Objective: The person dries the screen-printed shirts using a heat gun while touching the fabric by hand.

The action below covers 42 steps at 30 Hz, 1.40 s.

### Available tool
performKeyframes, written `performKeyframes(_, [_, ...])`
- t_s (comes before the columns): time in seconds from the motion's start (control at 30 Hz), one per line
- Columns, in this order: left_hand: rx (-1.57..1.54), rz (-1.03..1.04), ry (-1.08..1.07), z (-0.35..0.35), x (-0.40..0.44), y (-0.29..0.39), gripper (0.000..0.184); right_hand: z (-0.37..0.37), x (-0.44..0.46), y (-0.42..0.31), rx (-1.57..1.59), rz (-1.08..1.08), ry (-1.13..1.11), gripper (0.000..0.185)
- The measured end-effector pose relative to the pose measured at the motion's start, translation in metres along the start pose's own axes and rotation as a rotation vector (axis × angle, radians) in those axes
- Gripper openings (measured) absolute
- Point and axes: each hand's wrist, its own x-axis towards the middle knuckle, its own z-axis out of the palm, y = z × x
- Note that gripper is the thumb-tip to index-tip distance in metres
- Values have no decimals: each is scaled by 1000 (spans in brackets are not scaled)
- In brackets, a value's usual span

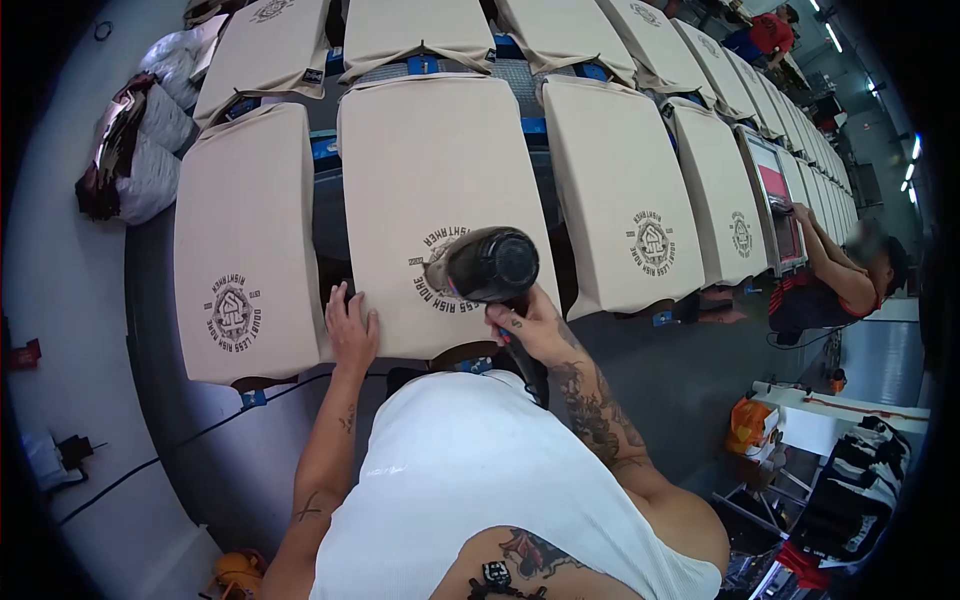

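Observation:
My right hand [532, 328] is wrapped round the handle of a black hair dryer [495, 265]. The dryer hangs over the lower part of a beige shirt [440, 150] stretched on a flat board, its nozzle toward the dark round print [432, 290]. The dryer body covers much of that print. At the left edge of the same shirt, my left hand [352, 325] lies with fingers stretched out and nothing in them. To its left is another beige shirt [250, 190] with the same kind of print.
More shirt-covered boards [620, 180] run in two rows to the right. A co-worker [835, 260] there holds a framed screen [775, 195] over one board. Another person [768, 35] stands far back. A black cord [120, 487] trails left. Plastic bags [155, 160] sit by the left wall.

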Motion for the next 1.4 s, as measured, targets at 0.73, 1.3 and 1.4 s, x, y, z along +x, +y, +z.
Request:
performKeyframes(0.73, [141, 61, -81, 10, -16, 23, 40, 4, 60, -17, 82, 41, -140, 54])
performKeyframes(1.3, [148, 84, -107, 15, -20, 21, 39, -45, 37, -15, 83, -7, 60, 49])
performKeyframes(1.4, [140, 101, -93, 14, -10, 27, 38, -9, 32, -17, 74, 33, -70, 54])
